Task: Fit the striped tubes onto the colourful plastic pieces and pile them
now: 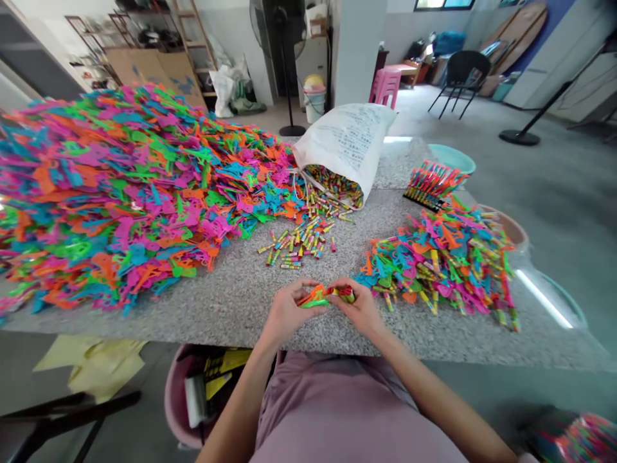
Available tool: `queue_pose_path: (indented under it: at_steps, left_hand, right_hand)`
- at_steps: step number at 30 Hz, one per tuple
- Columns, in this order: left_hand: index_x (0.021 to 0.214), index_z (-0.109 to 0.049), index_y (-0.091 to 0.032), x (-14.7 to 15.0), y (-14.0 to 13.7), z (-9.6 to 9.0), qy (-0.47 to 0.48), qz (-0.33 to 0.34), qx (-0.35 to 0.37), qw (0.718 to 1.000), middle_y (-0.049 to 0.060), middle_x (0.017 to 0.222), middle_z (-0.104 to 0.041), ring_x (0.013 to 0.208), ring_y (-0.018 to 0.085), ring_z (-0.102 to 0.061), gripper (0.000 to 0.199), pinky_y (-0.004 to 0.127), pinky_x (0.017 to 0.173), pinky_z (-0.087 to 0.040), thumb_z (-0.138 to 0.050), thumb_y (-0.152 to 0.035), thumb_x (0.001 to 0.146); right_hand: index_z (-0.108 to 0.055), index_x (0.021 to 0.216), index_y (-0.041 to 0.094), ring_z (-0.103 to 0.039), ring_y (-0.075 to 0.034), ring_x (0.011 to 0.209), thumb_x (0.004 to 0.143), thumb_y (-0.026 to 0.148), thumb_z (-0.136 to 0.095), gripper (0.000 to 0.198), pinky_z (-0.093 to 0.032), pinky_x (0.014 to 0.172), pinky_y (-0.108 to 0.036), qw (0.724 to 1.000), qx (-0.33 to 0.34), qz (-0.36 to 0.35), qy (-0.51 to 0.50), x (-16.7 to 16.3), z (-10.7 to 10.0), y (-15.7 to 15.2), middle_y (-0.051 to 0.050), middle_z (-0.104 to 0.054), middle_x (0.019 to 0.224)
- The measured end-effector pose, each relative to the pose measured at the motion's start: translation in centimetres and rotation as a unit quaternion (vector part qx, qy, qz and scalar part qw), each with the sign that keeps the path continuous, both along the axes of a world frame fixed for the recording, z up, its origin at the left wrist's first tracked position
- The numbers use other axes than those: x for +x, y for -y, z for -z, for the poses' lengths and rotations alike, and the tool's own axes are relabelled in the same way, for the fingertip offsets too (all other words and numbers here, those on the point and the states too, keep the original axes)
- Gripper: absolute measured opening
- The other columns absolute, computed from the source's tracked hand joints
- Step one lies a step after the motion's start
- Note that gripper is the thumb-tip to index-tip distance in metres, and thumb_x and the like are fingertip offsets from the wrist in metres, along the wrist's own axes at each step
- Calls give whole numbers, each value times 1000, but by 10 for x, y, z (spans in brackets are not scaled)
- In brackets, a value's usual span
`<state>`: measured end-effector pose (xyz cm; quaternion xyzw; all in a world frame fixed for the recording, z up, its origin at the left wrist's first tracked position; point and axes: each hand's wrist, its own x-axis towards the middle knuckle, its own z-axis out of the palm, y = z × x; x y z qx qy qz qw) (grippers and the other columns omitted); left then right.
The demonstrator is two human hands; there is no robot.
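Note:
My left hand [289, 310] is closed around a few flat plastic pieces [315, 296], orange and green, just above the front of the grey speckled table. My right hand [360, 310] grips several small tubes [345, 294] with yellow wrapping and red ends. Both hands meet at the fingertips, where the plastic pieces and the tubes come together; the exact contact is hidden by the fingers. Loose printed tubes [301, 243] lie a little beyond my hands. To the right is a pile of plastic pieces joined to tubes [443, 257].
A huge heap of bright plastic pieces [130, 193] covers the table's left side. A white woven sack [354, 138] spills tubes at the back. Behind the right pile stands a bundle of finished-looking sticks [431, 183]. Below the table edge is a pink tub [176, 402].

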<state>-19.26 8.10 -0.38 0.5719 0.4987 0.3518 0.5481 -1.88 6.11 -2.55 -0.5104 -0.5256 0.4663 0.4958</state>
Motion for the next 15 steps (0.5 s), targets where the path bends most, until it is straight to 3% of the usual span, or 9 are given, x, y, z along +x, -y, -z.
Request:
queue_pose_path:
  at_steps: [2,4,7,10,15]
  left_hand:
    - [99,-66,-18,6,1,0,87,-44,-49,994,-1,68,-69,60,14,-61,49,23,58,-45,-84,-29,55]
    - [90,-68,-16,13,3,3,181,-97,-74,976,2,76,-71,67,12,-63,36,22,64,-48,-81,-32,61]
    - [80,-67,-16,26,9,7,267,-146,-105,947,2,83,-71,74,13,-65,25,25,73,-51,-77,-36,67]
    - [86,-66,-17,35,14,5,273,-145,-120,944,4,90,-71,79,16,-66,29,31,73,-54,-75,-39,70]
    - [88,-62,-16,40,15,0,212,-123,-73,967,3,82,-70,71,13,-64,32,25,64,-52,-75,-40,70]
  right_hand:
    - [-63,84,21,-52,-12,51,74,43,-70,25,-45,48,-25,997,-32,45,-48,-4,0,7,2,-60,63]
    - [-63,84,21,-47,-11,45,73,43,-70,26,-43,43,-24,993,-53,64,-84,-7,-1,14,4,-57,59]
    - [-68,84,20,-50,-12,52,71,43,-72,26,-44,42,-24,996,-38,59,-61,-3,-3,21,0,-60,69]
    - [-71,91,21,-54,-14,60,72,40,-73,27,-44,46,-24,996,-20,83,-2,9,-7,23,-3,-63,81]
    - [-69,92,21,-59,-15,61,78,39,-68,23,-49,57,-27,997,-10,82,7,24,-16,21,0,-64,70]
